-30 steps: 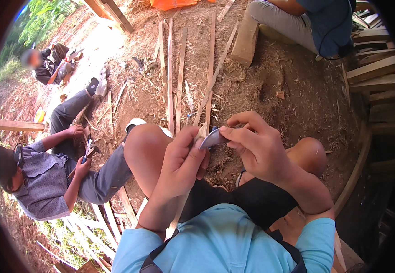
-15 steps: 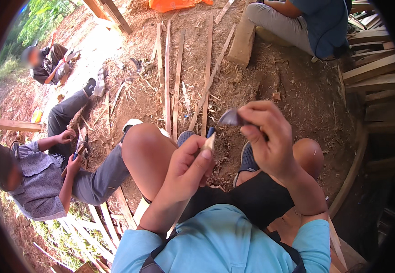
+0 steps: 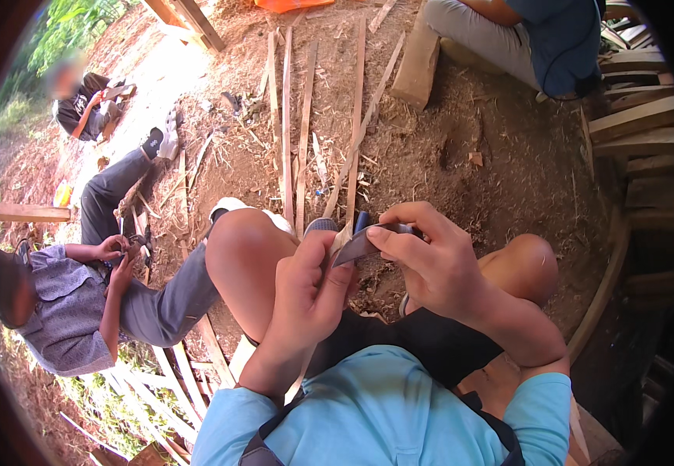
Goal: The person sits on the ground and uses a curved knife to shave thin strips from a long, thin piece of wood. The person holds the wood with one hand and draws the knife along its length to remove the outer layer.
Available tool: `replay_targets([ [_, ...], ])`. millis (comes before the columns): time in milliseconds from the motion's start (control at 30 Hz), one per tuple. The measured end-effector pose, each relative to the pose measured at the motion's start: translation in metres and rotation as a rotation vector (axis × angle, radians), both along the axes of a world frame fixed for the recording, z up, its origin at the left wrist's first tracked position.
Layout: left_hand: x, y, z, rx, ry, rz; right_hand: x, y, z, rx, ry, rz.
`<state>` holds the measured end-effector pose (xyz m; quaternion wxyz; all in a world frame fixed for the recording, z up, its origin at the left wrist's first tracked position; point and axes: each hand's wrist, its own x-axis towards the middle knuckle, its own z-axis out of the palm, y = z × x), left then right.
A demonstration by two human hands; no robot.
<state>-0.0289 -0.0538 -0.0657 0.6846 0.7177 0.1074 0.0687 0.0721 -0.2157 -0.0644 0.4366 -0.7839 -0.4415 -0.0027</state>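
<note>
Between my knees, my left hand (image 3: 306, 283) is closed around a pale piece of wood (image 3: 343, 236), whose narrow end shows above the fingers. My right hand (image 3: 438, 260) pinches a dark, curved metal blade (image 3: 358, 247) between thumb and fingers. That blade reaches across to the left thumb and overlaps the wood; whether its edge touches the wood I cannot tell. Just behind the blade a short blue cylinder (image 3: 362, 220) sticks up, and what holds it is hidden. A pale strip (image 3: 299, 379) shows below my left wrist.
Long wooden strips (image 3: 287, 124) lie on the dirt floor ahead, among shavings. A person in a patterned shirt (image 3: 69, 299) sits close on my left. Another sits by a wooden block (image 3: 416, 71) at the front right, a third far left. Stacked timber (image 3: 640, 120) lines the right side.
My right hand has brought the blade left and down, from apart to over the wood in my left hand. The person on the left has brought both hands together.
</note>
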Motion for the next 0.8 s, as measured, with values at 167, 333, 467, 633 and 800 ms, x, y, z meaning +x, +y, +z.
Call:
replay_targets([
  [167,0.009,0.003,0.006,-0.036,0.045,0.030,0.005,0.012,-0.018,0.056,-0.091,-0.110],
  [333,0.013,0.003,0.010,-0.084,0.062,0.038,0.012,0.018,-0.017,0.058,-0.093,-0.244],
  [467,-0.009,-0.008,0.013,-0.109,0.050,-0.259,0.066,0.008,-0.013,-0.090,-0.102,-0.617],
  [633,-0.003,0.012,0.010,-0.443,0.085,0.048,0.018,0.013,-0.009,0.077,-0.040,-0.223],
  [800,-0.012,0.011,0.008,-0.398,0.059,0.081,-0.010,0.019,0.004,0.111,0.030,0.024],
])
